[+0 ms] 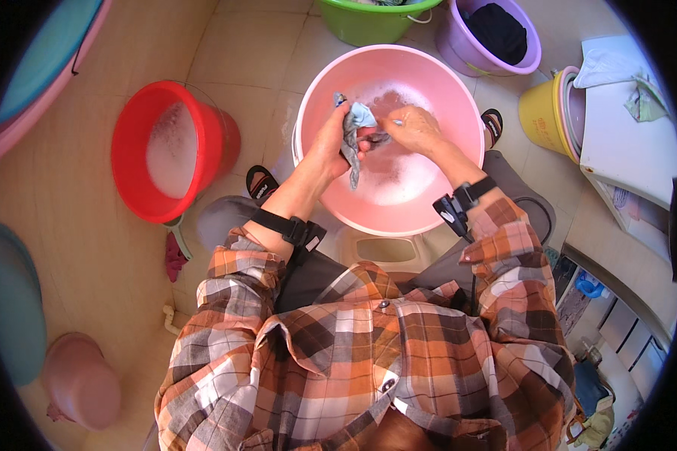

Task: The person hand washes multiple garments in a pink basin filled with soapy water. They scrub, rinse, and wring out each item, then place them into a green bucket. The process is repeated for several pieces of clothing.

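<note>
A wet grey cloth item (350, 138) with a light blue patch, possibly a sock, hangs from my left hand (334, 141). My left thumb and fingers grip it above a large pink basin (338, 211). Beside it, also over the basin, is my right hand (414, 129) with its fingers curled. A small pale bit shows at the right fingertips; whether it is part of the cloth I cannot tell. White suds (409, 177) float on the water in the basin.
A red bucket (125, 163) with sudsy water stands at left. Beyond the basin are a green bucket (366, 25) and a purple bucket (454, 51) with dark cloth (496, 34). Stacked buckets (541, 121) and a white cabinet (626, 146) stand at right. A beige stool (417, 253) is nearer me.
</note>
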{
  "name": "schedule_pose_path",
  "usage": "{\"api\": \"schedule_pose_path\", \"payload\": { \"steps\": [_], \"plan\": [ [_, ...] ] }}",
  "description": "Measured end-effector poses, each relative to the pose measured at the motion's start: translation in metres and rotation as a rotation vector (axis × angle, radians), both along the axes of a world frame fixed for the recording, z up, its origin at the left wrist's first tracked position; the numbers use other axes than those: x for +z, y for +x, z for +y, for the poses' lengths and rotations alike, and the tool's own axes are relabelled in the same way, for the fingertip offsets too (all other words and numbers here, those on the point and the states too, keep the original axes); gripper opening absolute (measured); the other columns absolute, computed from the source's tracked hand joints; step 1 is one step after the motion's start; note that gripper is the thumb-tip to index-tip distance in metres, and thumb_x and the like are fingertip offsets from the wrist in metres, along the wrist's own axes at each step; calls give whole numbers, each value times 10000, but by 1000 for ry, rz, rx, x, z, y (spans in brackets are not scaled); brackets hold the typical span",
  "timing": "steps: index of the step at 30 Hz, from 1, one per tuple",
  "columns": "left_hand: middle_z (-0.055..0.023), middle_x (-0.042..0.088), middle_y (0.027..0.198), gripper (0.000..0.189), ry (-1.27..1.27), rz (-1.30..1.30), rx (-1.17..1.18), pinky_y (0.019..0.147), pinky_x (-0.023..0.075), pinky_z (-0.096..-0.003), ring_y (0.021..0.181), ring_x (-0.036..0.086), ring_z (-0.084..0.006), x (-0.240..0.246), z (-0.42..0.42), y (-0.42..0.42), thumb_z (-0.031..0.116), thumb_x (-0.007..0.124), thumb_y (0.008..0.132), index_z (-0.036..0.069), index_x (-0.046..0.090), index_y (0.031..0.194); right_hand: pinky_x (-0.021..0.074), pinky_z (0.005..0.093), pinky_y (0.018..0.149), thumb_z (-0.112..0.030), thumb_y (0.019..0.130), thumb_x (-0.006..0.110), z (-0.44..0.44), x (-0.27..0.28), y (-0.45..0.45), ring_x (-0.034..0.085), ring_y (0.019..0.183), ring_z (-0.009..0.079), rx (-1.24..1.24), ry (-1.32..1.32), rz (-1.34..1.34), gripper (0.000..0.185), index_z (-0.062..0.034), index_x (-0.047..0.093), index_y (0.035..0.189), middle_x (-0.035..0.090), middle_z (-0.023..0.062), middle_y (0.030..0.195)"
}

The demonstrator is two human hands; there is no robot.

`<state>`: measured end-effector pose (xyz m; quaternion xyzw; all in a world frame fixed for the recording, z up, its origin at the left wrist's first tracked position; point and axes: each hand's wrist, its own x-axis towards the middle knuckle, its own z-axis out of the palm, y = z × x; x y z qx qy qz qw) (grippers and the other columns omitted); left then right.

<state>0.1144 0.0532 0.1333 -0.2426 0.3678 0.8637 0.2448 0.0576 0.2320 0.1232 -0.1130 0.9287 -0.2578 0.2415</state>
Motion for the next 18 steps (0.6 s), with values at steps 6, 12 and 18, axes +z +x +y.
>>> {"api": "schedule_pose_path", "payload": {
  "steps": [6,12,18],
  "plan": [
    [-83,593,740,404,64,136,-77,387,446,-297,536,567,-173,-5,7,-8,419,378,921,55,540,992,476,319,646,-226,769,663,-5,21,25,613,710,173,-71,-770,44,250,-50,658,947,633,56,713],
    [-62,608,811,336,-199,173,-83,435,461,-275,593,557,-145,-8,0,-10,302,386,926,30,518,1074,373,187,494,-201,844,620,13,28,15,488,574,41,-408,-829,0,239,-41,618,1022,581,-14,700],
    [-59,614,825,322,-392,294,-60,460,415,-235,574,509,-113,-9,-6,-13,335,568,851,42,577,985,268,165,403,-237,869,587,22,43,19,393,472,10,-449,-862,-48,185,-58,618,908,535,-39,641]
  ]
}}
